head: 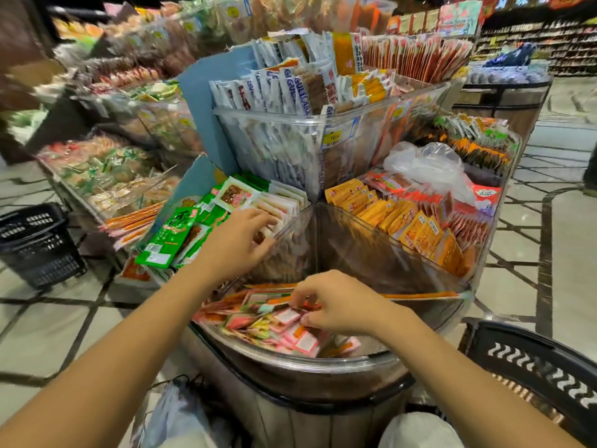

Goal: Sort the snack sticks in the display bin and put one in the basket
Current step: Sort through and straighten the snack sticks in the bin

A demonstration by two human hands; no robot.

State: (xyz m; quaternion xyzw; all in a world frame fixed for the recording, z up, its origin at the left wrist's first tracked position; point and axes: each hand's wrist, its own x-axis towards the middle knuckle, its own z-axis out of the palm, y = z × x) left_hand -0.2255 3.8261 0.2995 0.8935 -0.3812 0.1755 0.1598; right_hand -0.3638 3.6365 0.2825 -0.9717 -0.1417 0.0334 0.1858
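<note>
A clear round display bin (290, 358) stands right in front of me, holding several pink, orange and red snack sticks (258, 321) in a loose pile. My right hand (339, 305) is down in this bin, fingers curled and pinching snack sticks at the top of the pile. My left hand (239, 244) reaches further back to the compartment of white and green snack packets (226, 202), its fingers curled over the clear divider edge and the packets. A black basket (533, 367) sits at the lower right beside the bin.
A second black basket (35, 244) stands on the tiled floor at the left. Upper tiers hold white packets (284, 88) and yellow-orange packets (416, 221). A crumpled plastic bag (426, 166) lies on the right compartment. More snack shelves run along the left.
</note>
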